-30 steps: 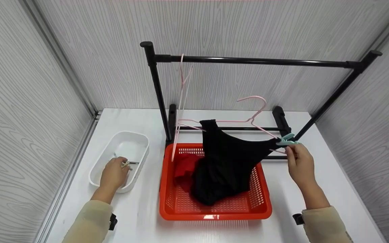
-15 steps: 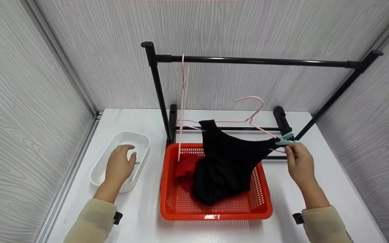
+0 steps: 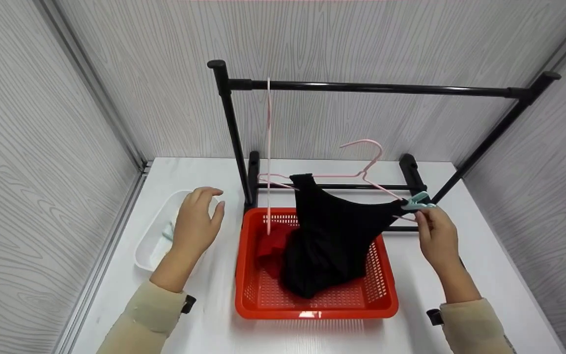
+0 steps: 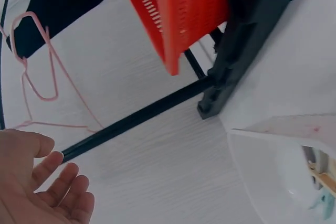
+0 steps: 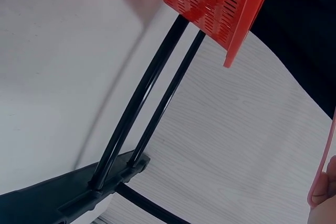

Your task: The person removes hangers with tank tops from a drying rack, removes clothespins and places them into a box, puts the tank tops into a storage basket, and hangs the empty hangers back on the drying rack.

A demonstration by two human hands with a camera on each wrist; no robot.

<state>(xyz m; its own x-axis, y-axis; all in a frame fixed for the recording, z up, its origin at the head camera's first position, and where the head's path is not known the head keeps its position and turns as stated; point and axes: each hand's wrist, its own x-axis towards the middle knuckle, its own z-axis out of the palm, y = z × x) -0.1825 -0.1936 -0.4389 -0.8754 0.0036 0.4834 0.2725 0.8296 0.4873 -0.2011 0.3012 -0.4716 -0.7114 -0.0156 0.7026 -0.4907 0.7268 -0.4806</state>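
Observation:
My right hand (image 3: 438, 238) grips the lower right end of a pink clothes hanger (image 3: 372, 147). A black garment (image 3: 332, 236) hangs from this hanger by its straps, its lower part bunched in the red basket. Just above my right fingertips, a teal clothespin (image 3: 416, 201) clips the right strap to the hanger. In the right wrist view, the hanger's end (image 5: 321, 174) runs along the fingers. My left hand (image 3: 197, 223) is over the right side of a white tray (image 3: 141, 255), thumb and fingers loosely bent and apart, with nothing visible between them. Clothespins (image 4: 320, 174) lie in that tray.
A black garment rack (image 3: 386, 88) stands behind the red basket (image 3: 315, 313). Near the left end of its rail hangs another pink hanger (image 3: 268, 147), seen edge-on. Red cloth (image 3: 270, 248) lies in the basket. Grey wood-grain panels (image 3: 342, 39) enclose the white table (image 3: 214, 305).
My left hand has risen out of the white tray and shifted right and away from me. The hanger on the rail has swung edge-on. My right hand keeps its place.

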